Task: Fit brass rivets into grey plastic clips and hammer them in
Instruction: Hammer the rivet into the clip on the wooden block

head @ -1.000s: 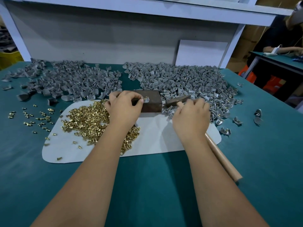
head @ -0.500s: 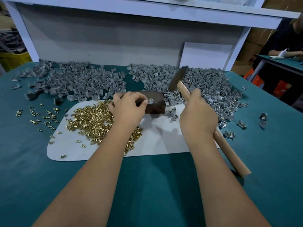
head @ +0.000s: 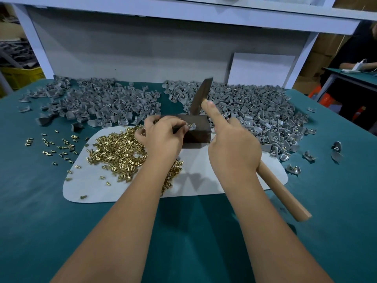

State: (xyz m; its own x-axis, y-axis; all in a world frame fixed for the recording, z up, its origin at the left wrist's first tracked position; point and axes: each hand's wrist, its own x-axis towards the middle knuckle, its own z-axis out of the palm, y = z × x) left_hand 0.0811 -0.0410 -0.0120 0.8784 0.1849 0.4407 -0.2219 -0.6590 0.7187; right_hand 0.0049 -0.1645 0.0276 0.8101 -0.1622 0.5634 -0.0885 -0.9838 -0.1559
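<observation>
My left hand (head: 163, 137) pinches a grey plastic clip (head: 192, 126) with a brass rivet in it on top of a dark metal block (head: 199, 129). My right hand (head: 234, 148) grips the wooden handle of a hammer (head: 281, 193), index finger stretched along it. The dark hammer head (head: 201, 97) is raised above and behind the block. A heap of brass rivets (head: 118, 152) lies on a white mat (head: 204, 180), partly under my left wrist. Grey clips lie in a left pile (head: 98, 103) and a right pile (head: 261, 111).
Loose rivets (head: 57, 146) are scattered on the green table left of the mat. A few clips (head: 310, 156) lie apart at the right. A grey back panel and white shelf frame (head: 142, 48) close the far side. Another person sits at a table at far right (head: 357, 58).
The hammer rose from lying by the block to held up above it, and its head stays raised. My left hand keeps holding the clip on the block.
</observation>
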